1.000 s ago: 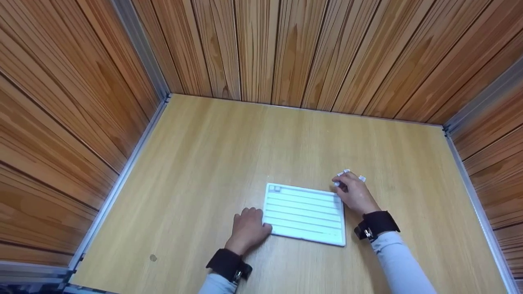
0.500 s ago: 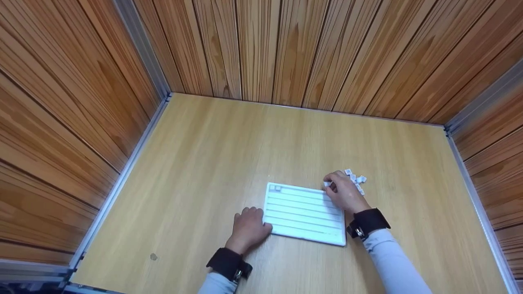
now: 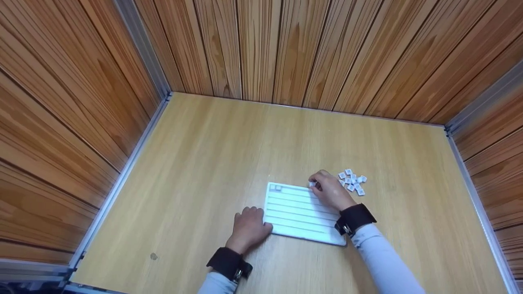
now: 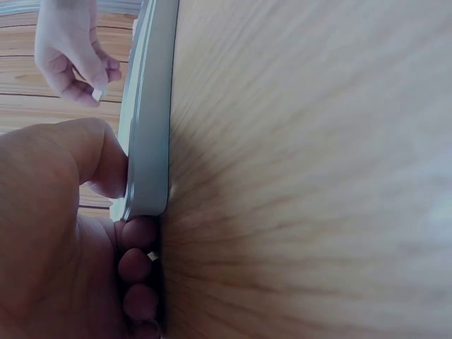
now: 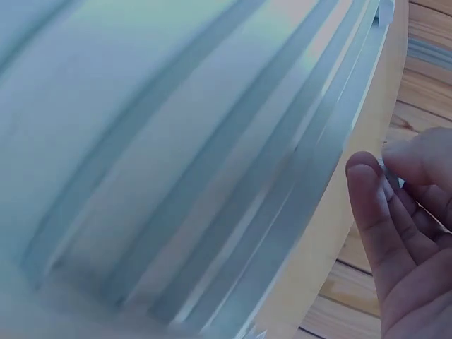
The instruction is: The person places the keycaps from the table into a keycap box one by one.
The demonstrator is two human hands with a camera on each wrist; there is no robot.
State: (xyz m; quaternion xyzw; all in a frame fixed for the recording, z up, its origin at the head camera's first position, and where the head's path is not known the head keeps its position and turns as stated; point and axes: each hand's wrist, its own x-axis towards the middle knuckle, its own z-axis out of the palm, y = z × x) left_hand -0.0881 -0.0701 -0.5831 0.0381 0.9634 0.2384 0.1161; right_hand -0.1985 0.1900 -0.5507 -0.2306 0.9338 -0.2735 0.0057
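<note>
A white board (image 3: pixel 300 212) with raised parallel ridges lies flat on the table. My left hand (image 3: pixel 248 229) holds its near left part: the thumb lies over the edge, while curled fingertips are against the side in the left wrist view. Just above the board's far edge, my right hand (image 3: pixel 330 191) pinches a small white tile (image 4: pixel 97 93) between thumb and fingers. That tile is mostly covered by fingertips in the right wrist view. Two small square tiles (image 3: pixel 275 188) sit side by side in the board's far left corner, in the top row.
Several loose white tiles (image 3: pixel 352 179) lie scattered on the wooden table (image 3: pixel 229 155), right of the board's far edge. Wood-plank walls (image 3: pixel 257 49) enclose the table at the back and sides. A dark round spot (image 3: pixel 153 256) marks the table at left.
My right hand has moved left from the loose tiles to over the board's far edge, carrying a tile. The pile is now uncovered. My left hand stays in place.
</note>
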